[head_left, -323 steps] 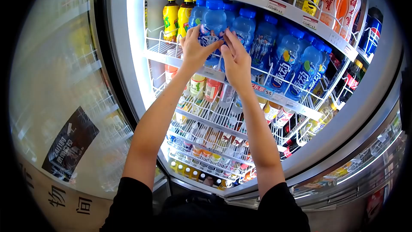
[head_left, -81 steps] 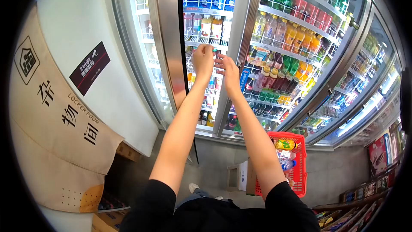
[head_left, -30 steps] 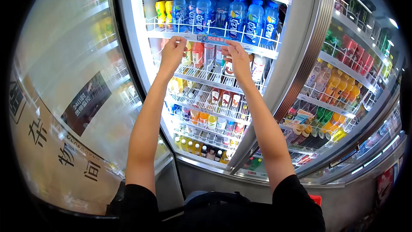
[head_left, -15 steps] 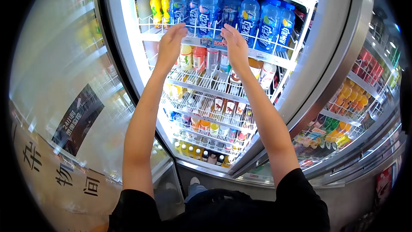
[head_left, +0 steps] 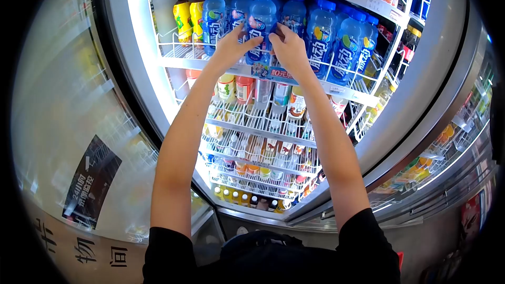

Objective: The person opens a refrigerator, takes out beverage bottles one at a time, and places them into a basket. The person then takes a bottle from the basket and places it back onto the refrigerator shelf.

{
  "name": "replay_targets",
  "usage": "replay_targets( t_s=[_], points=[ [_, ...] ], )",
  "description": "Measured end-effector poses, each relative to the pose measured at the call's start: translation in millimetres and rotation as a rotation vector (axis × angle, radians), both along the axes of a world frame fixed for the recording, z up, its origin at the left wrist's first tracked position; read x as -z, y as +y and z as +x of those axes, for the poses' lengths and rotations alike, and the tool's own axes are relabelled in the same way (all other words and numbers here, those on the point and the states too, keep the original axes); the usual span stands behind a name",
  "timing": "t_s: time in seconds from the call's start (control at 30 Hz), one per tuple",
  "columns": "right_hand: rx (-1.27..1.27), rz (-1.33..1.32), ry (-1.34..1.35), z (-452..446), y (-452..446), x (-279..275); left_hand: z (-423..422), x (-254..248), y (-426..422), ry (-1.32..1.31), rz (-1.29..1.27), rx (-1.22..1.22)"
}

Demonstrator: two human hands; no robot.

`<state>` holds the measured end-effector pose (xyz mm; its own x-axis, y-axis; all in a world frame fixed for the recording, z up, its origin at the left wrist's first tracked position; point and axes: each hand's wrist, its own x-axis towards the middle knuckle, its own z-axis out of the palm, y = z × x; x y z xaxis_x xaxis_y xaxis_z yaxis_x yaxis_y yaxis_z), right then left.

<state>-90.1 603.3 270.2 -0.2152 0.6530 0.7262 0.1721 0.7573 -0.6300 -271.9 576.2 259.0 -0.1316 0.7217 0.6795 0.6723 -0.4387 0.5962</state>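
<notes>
My left hand reaches to the left front of a blue drink bottle on the upper shelf. Its thumb stretches across the bottle's front, apart from the fingers. My right hand is at the bottle's right side, with fingers and thumb apart and bent towards it. Whether either hand presses on the bottle I cannot tell. More blue bottles stand upright on both sides and behind. To the left are two yellow bottles. A white wire rail runs along the shelf front, just below my hands.
The open glass door of the fridge is on my left, bearing a dark sticker. Lower wire shelves hold many other drinks. A metal door frame and another drinks fridge are on the right.
Both hands have moved in from in front of the shelf to the sides of the middle blue bottle. The view has moved closer to the shelves.
</notes>
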Motion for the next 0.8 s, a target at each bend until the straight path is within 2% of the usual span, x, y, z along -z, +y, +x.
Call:
replay_targets(
  t_s=[0.03, 0.13, 0.2, 0.27, 0.43, 0.6, 0.67, 0.73, 0.77, 0.8],
  points=[
    [-0.023, -0.017, 0.039, -1, -1, -1, -2, -1, 6, 0.114, -0.074, -0.073],
    [-0.030, -0.149, -0.035, 6, -4, -10, 0, -7, 8, 0.138, -0.162, -0.008],
    [-0.062, -0.128, 0.007, 6, 9, -3, 4, -1, 8, 0.122, -0.131, 0.001],
    [-0.104, -0.103, 0.048, 6, 18, 3, 7, 8, 9, 0.190, 0.057, -0.230],
    [-0.235, -0.024, 0.108, 8, 17, 12, 11, 22, 14, 0.129, 0.217, -0.257],
    [-0.160, 0.035, 0.019, 12, 11, 14, 17, 24, 13, 0.080, 0.271, -0.309],
    [-0.145, 0.045, -0.004, 14, 6, 12, 17, 21, 12, 0.103, 0.261, -0.289],
    [-0.235, 0.010, 0.050, 14, -1, 9, 18, 17, 12, 0.008, 0.336, -0.197],
    [-0.231, 0.011, 0.051, 13, -4, 8, 17, 20, 17, -0.124, 0.383, -0.069],
    [-0.239, 0.060, 0.061, 11, -8, 8, 15, 21, 18, -0.126, 0.383, -0.066]
  ],
)
